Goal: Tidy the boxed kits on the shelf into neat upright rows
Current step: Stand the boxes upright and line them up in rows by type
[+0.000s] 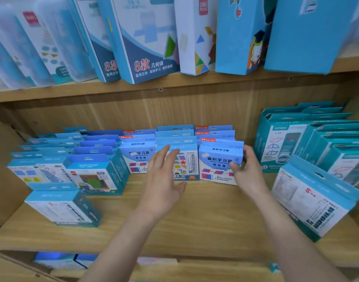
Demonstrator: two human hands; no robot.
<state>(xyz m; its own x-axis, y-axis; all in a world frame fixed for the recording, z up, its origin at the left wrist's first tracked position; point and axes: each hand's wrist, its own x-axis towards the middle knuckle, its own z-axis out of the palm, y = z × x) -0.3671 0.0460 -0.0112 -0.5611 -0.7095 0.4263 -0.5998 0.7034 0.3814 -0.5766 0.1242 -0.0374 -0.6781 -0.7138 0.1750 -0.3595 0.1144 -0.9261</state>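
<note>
Right hand (249, 171) grips the front area kit (217, 161) by its right edge, thumb on the printed face and fingers curled round the side. The hold looks meant to square the box against the ones stacked behind it. Left hand (164, 178) is released, with its fingers straight and spread in front of the tangram kit (184, 165), just at nine o'clock from the area kit. Whether the fingertips touch that box cannot be told; the flat palm seems placed to steady the neighbouring row or push it back. Both kits stand upright near the back of the shelf (194, 224), at the heads of rows that already run toward twelve o'clock, so this middle part appears close to done. Elsewhere the work looks unfinished. A stray kit (62, 206) stands alone toward eight o'clock, well forward of its rows. A leaning kit (312, 200) at four o'clock tilts back against the stack behind it. Both probably need to be set upright and slid into line.
</note>
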